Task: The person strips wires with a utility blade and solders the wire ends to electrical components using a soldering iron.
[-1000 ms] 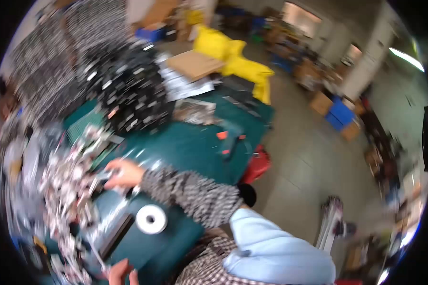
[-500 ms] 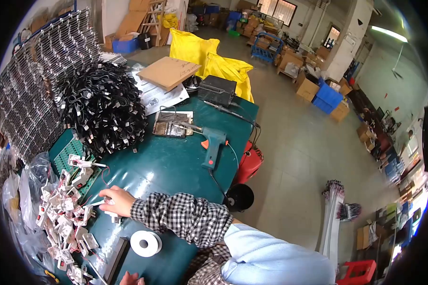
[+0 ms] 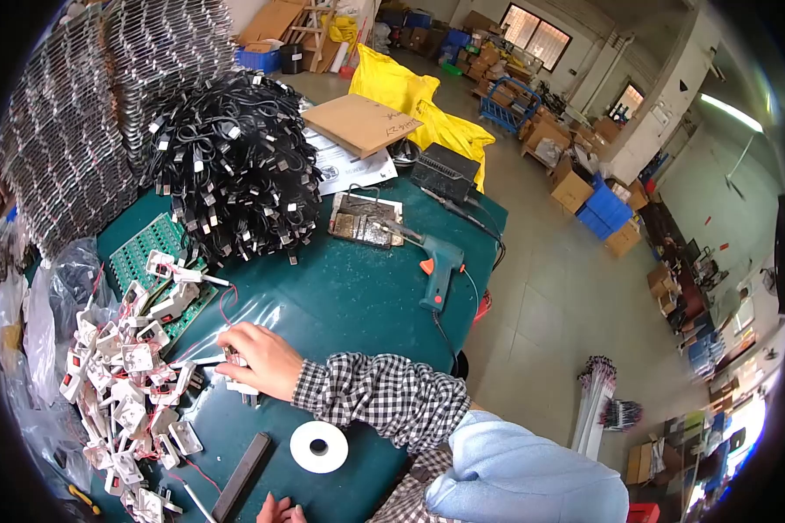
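Observation:
My right hand (image 3: pixel 269 359), in a checked cuff, is closed around a small white plastic piece (image 3: pixel 248 389) with metal prongs, partly hidden by the fingers. A white cable end meets it from the left. Only the fingertips of my left hand (image 3: pixel 279 509) show at the bottom edge, slightly apart with nothing visible between them. Between the hands lie a dark bar (image 3: pixel 242 478) and a white spool (image 3: pixel 319 447). Left of my right hand is a heap of white plug housings (image 3: pixel 131 410) with red wires.
A green circuit board (image 3: pixel 144 253) lies beside the heap. Behind it are a pile of black cables (image 3: pixel 235 166) and stacked wired strips (image 3: pixel 57 131). A teal soldering gun (image 3: pixel 442 270) rests by a metal tray (image 3: pixel 366 220), near a black box (image 3: pixel 445 173) and cardboard (image 3: pixel 362 122).
The view has shifted, so the table and its items sit further right. More of my left hand's fingertips shows. My right hand still holds the white piece.

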Tool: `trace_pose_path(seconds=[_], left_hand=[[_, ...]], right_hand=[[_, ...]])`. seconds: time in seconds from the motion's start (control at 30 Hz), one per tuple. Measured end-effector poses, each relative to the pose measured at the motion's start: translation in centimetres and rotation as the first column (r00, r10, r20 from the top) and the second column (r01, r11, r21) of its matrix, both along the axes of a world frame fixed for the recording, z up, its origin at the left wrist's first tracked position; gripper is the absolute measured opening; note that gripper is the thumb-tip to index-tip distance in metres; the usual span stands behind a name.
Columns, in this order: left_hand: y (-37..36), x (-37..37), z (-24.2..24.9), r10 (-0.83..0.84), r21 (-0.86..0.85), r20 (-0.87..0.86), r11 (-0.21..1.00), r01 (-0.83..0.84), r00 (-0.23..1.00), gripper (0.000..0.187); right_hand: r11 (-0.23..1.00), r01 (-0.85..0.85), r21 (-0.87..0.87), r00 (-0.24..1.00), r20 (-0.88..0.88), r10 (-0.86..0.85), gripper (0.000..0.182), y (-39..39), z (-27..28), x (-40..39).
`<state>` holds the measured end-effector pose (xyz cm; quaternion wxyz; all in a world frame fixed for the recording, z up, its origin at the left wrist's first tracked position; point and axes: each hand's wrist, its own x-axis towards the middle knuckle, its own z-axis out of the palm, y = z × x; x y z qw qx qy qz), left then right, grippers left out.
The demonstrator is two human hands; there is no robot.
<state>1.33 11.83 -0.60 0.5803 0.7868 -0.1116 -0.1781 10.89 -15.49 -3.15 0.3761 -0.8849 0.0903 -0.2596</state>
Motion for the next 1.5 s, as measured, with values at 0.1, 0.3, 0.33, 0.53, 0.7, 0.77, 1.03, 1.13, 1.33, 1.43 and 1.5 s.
trace_pose_path(seconds=[0.1, 0.3, 0.33, 0.53, 0.7, 0.77, 1.03, 1.13, 1.33, 1.43, 1.5], left_hand=[[0.0, 0.0, 0.0, -0.004, 0.012, -0.023, 1.0, 0.005, 1.0, 0.039], [0.1, 0.0, -0.5, -0.025, 0.048, 0.052, 0.999, 0.023, 0.998, 0.036], [0.1, 0.0, -0.5, -0.026, 0.051, 0.05, 0.998, 0.023, 0.998, 0.036], [-0.2, 0.2, -0.1, -0.038, 0.09, 0.084, 0.995, 0.03, 0.996, 0.032], [-0.3, 0.1, -0.1, -0.047, 0.104, 0.112, 0.994, 0.035, 0.993, 0.03], [-0.2, 0.1, -0.1, -0.048, 0.107, 0.122, 0.994, 0.035, 0.991, 0.03], [-0.4, -0.1, -0.1, -0.041, 0.123, 0.165, 0.992, 0.021, 0.985, 0.027], [-0.4, 0.1, 0.2, -0.042, 0.122, 0.181, 0.992, 0.02, 0.983, 0.026], [-0.4, -0.2, -0.4, -0.035, 0.039, 0.211, 0.999, 0.027, 0.977, 0.03], [-1.1, -0.4, -1.4, -0.015, -0.026, 0.265, 0.999, 0.023, 0.964, 0.034], [-0.7, 0.0, 0.1, -0.073, 0.06, 0.388, 0.997, 0.054, 0.919, 0.033]], right_hand=[[1.0, 0.014, 0.024, 1.0, -0.011, -0.014, 0.029, -0.2, 0.0, 0.1], [1.0, 0.007, 0.0, 1.0, 0.027, -0.007, 0.026, -0.5, -0.5, 0.3], [1.0, 0.008, 0.003, 1.0, 0.026, -0.008, 0.026, -0.4, -0.4, 0.3], [1.0, -0.006, -0.009, 1.0, 0.001, 0.006, 0.025, -0.7, -0.5, 0.1], [1.0, 0.009, 0.012, 1.0, 0.008, -0.009, 0.029, -0.8, -0.4, -0.1], [0.999, 0.038, -0.016, 0.999, 0.02, -0.037, 0.03, -0.8, -0.5, -0.1], [0.995, 0.073, -0.064, 0.99, -0.115, -0.08, 0.04, -1.2, -0.6, -0.3], [0.996, 0.078, -0.039, 0.993, -0.081, -0.081, 0.064, -1.2, 1.5, -0.7], [0.938, 0.146, 0.313, 0.929, 0.282, -0.239, 0.08, -4.0, 13.0, -6.8], [0.858, 0.117, 0.501, 0.862, 0.378, -0.339, 0.059, -8.5, 18.5, -11.3], [0.888, 0.199, 0.414, 0.87, 0.343, -0.355, 0.053, -14.7, 19.9, -17.6]])
